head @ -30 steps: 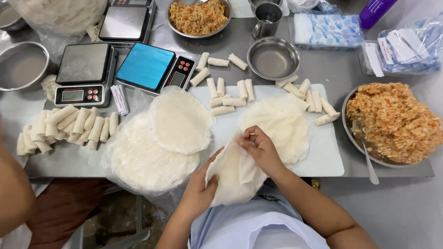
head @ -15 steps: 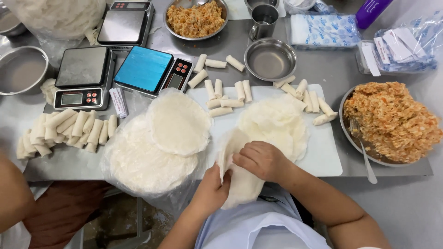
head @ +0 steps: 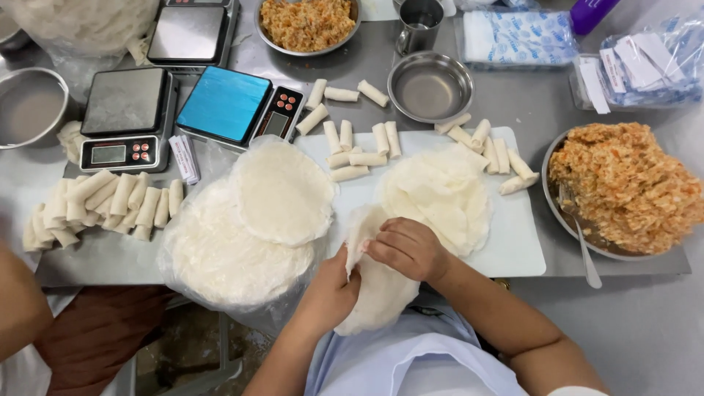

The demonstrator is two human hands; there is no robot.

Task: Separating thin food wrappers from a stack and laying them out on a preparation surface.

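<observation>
Both my hands hold a small stack of thin white round wrappers (head: pixel 378 290) at the table's near edge. My left hand (head: pixel 331 287) grips its left side from below. My right hand (head: pixel 405 248) pinches the top sheet near the upper edge, peeling it. To the right of my hands, loose separated wrappers (head: pixel 440 194) lie on a white cutting board (head: pixel 517 242). A bigger pile of wrappers (head: pixel 242 227) rests on clear plastic to the left.
Finished rolls lie at the left (head: pixel 103 205) and along the board's far edge (head: pixel 359 143). A bowl of orange filling with a spoon (head: pixel 623 191) stands right. Behind are three scales (head: pixel 125 110), an empty steel bowl (head: pixel 430 86), a cup, another filling bowl (head: pixel 308 22). A co-worker's arm (head: pixel 18 308) is at left.
My hands have drawn the wrapper stack slightly toward me and turned it; my right hand moved from its top edge down onto the upper sheet.
</observation>
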